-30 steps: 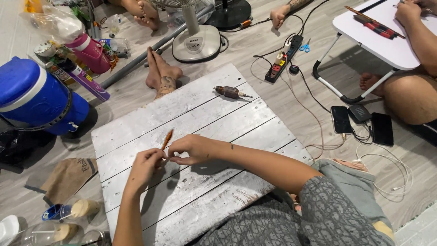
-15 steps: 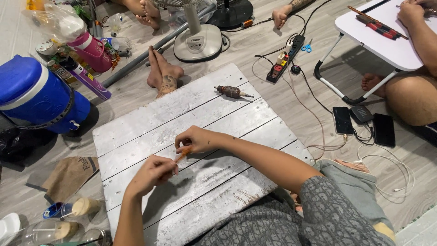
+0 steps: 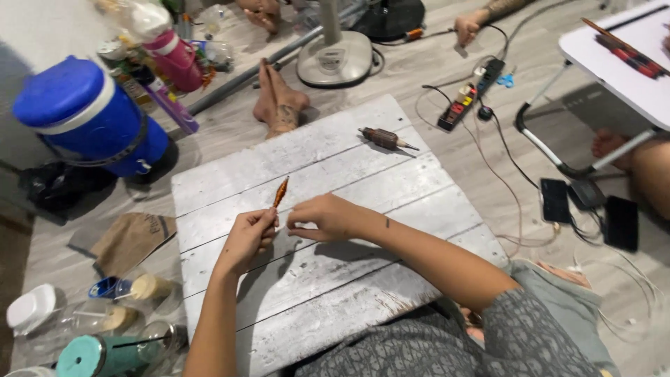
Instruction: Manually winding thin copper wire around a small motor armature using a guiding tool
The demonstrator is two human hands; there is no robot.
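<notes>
I am noting a slim orange-brown stick [image 3: 280,191] rising tilted above the whitewashed board [image 3: 363,279], its lower end pinched in the closed fingers of the left hand [image 3: 248,237]. The right hand [image 3: 324,218] is hovering just beside, fingertips curled, apparently grasping nothing.

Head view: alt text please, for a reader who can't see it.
Over a whitewashed plank board on the floor, the left hand pinches a thin copper-coloured wire coil upright, and the right hand pinches just beside it. A small motor armature lies on the board's far edge; a blue cooler stands at left.
</notes>
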